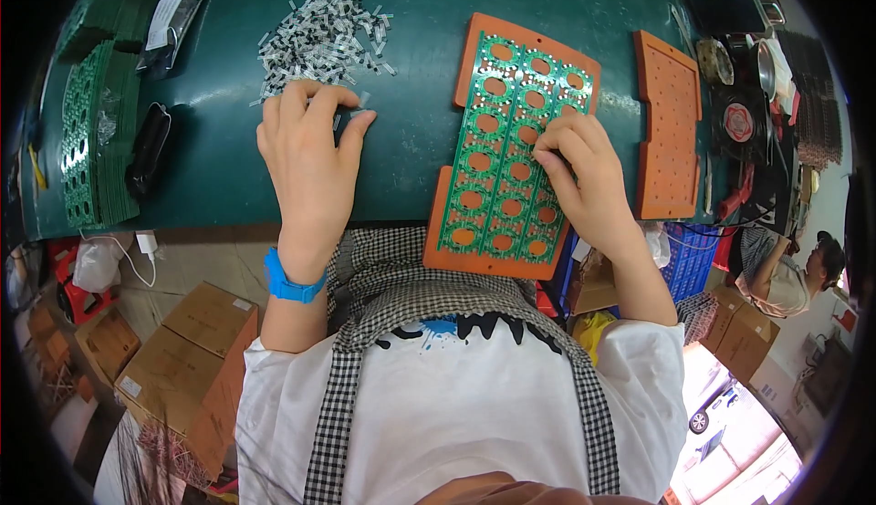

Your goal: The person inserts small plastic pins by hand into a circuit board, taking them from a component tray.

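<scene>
The green circuit panel (507, 154), seated on an orange fixture (456, 249), is being loaded; the right hand (584, 172) is pressed on it, its grip closed on something too small to tell. Beyond the left hand (310, 149), pinching a small dark part (345, 122), a heap of components (319, 35) is seen on the table (411, 12). Precise seating into the ringed holes is probably required next.

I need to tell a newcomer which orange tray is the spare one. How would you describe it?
On the green table, look right of the right hand. The spare orange tray lies there bare, unlike the tray under the hand, which carries a green circuit board.
</scene>
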Demonstrator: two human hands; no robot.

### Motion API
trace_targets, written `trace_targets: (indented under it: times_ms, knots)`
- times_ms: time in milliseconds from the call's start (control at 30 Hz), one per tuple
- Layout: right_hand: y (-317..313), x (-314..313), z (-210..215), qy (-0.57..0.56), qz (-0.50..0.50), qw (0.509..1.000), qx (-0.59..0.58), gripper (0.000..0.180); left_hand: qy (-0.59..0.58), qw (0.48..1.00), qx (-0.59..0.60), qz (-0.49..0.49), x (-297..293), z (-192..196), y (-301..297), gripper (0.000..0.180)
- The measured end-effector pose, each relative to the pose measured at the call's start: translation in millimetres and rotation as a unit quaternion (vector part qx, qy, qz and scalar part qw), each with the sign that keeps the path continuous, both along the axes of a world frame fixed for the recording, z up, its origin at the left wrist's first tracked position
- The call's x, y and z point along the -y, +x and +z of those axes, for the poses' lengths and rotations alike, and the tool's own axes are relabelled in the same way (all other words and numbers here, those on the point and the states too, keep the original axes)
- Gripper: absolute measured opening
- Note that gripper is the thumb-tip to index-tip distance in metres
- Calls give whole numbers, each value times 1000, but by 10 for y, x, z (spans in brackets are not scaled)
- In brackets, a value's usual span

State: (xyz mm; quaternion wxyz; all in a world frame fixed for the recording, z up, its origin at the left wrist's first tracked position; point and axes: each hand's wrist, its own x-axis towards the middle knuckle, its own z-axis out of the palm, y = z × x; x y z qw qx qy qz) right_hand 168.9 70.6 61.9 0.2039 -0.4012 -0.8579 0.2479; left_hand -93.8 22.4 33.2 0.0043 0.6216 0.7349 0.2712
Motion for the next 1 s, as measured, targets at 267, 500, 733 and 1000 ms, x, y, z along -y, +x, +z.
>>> trace_targets:
  times_ms: [267, 500, 733, 1000]
  knots:
    - [-23, -24, 10, 3, 14, 1000, 20, 11, -9, 997, 34, -61, -36, -9, -19, 8]
    - [-1, 78, -95, 98, -7, 995, 22, 13, 12, 913, 401, -70, 20, 30, 113, 13]
    - [-77, 91, 57, 182, 43, 981, 49, 29, -150, 639, 731, -184, 32, 72, 332, 19]
    - [-185, 116, 65, 208, 113, 968, -84, 21, -233, 620, 731, -163, 70, 228, 474, 31]
